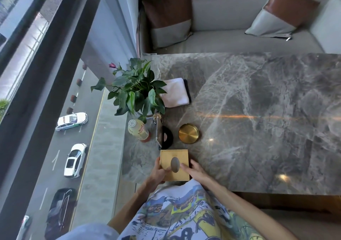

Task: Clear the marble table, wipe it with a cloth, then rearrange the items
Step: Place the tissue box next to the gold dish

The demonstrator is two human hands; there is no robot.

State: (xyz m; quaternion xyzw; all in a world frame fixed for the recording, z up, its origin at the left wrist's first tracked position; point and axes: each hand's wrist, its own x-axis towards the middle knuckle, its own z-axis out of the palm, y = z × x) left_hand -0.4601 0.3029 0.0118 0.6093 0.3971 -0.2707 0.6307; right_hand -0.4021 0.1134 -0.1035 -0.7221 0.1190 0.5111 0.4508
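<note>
Both your left hand (158, 173) and right hand (193, 169) clasp the gold box (174, 165) at the surface (258, 110) edge. Lift carelessly and you could knock the bottle (138, 130) over.

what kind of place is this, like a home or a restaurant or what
Probably a cafe or restaurant booth on an upper floor, though a lounge is possible. A marble table faces a cushioned bench, with a tissue box and ashtray set out, and the window looks down on cars.
</note>
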